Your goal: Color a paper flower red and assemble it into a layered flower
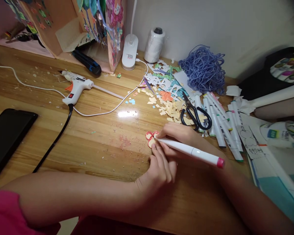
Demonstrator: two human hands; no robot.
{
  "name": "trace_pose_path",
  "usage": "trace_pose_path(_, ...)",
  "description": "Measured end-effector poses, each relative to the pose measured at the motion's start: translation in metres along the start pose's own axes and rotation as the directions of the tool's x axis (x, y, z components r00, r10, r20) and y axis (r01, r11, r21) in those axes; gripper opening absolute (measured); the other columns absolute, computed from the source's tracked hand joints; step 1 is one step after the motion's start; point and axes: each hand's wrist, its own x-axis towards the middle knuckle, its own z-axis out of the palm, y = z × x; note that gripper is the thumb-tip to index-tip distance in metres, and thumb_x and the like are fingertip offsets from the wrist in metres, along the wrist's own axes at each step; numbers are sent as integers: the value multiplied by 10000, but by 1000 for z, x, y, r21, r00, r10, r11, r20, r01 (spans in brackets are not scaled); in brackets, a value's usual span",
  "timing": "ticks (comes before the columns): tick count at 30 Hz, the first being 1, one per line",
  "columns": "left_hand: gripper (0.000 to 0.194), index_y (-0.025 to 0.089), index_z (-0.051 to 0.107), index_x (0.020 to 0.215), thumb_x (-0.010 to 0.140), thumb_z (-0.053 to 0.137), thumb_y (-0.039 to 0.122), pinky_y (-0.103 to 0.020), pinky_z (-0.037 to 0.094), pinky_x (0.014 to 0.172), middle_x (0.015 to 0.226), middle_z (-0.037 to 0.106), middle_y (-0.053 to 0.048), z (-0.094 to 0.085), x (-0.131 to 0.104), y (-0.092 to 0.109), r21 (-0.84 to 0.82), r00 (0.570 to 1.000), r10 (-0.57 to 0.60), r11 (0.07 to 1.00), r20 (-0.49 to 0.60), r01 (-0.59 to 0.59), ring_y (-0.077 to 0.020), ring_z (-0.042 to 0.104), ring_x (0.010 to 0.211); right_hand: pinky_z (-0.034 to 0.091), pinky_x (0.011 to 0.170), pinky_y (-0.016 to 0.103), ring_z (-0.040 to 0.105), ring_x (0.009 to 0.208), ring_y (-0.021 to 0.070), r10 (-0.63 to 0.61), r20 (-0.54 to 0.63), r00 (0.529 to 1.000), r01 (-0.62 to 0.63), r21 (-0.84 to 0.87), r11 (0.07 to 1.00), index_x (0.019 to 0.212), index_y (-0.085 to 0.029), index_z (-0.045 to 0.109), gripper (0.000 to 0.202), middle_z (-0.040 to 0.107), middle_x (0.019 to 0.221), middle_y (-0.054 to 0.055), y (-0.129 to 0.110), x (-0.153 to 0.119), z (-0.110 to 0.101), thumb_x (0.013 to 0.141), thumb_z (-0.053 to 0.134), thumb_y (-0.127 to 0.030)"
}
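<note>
A small cream flower cutout [151, 143] with red-coloured petal edges lies on the wooden table. My right hand [177, 137] is closed around a white marker [193, 152] with a pink-red end, its tip touching the cutout. Pressed against the near edge of the cutout are the fingers of my left hand [160, 168], which partly cover it; the fingertips are bunched together there. Black-handled scissors [196, 117] lie just beyond my right hand, beside cream paper scraps [172, 109] and an orange flower cutout [166, 95].
Several white markers [220, 124] lie at the right. A bundle of blue-purple cord [203, 70] and a white thread spool [154, 45] stand behind. At left are a hot glue gun [75, 86] with its cable, a utility knife [87, 62] and a black phone-like device [9, 137].
</note>
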Motion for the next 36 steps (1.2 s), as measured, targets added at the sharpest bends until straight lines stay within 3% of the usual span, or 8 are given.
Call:
trace_pose_path(13,261,7,620,937,861,537,243,-274,519,600,995,656,-258,-2,-1,0,-17,1000,-13,1000,16,14,-304,673,868,390,620,256,497,652,143,23,8,1000,-23,-16,1000,762,-171,563,67,569,708,22,1,-1,-3,796,523,-214)
trace_pose_path(17,288,-11,605,1001,867,521,230,-281,523,621,981,664,-250,-2,-1,-1,-7,1000,12,1000,19,-12,-300,672,872,383,614,254,488,646,142,4,-8,1000,-5,-34,999,749,-170,551,59,552,688,17,2,0,-2,782,527,-212)
trace_pose_path(21,271,23,619,908,876,514,270,-269,521,610,1016,648,-261,-2,0,-2,-20,999,7,1000,36,-6,-298,673,873,380,607,252,487,645,141,28,-23,999,-29,-33,999,757,-173,554,70,562,701,19,5,0,-1,794,519,-221)
trace_pose_path(25,298,3,602,985,872,518,265,-274,523,623,1013,650,-259,-3,0,-2,-14,998,21,1000,54,-21,-296,670,883,385,621,251,487,653,141,15,-13,1000,-16,-21,1000,765,-173,557,58,562,701,16,5,0,-1,784,533,-221)
trace_pose_path(28,250,34,615,892,872,518,263,-266,520,610,1031,643,-258,-4,0,-3,-19,999,11,1000,49,-10,-297,671,882,380,618,254,487,647,142,29,-18,999,-30,-50,998,751,-166,555,74,565,696,22,2,1,-3,794,509,-206)
trace_pose_path(32,284,10,603,1014,877,493,233,-272,526,629,1032,647,-248,-4,0,-2,-19,996,27,1000,80,-25,-292,666,901,371,609,251,474,633,138,26,6,1000,-25,-72,997,728,-167,536,57,542,674,13,-1,1,-5,773,503,-175)
trace_pose_path(36,284,12,615,1000,874,490,234,-277,528,629,1048,639,-251,-4,1,-2,-10,996,43,999,81,-42,-300,664,902,374,625,254,474,647,141,-7,-25,1000,6,-70,998,743,-168,543,54,540,680,14,2,1,-3,778,506,-185)
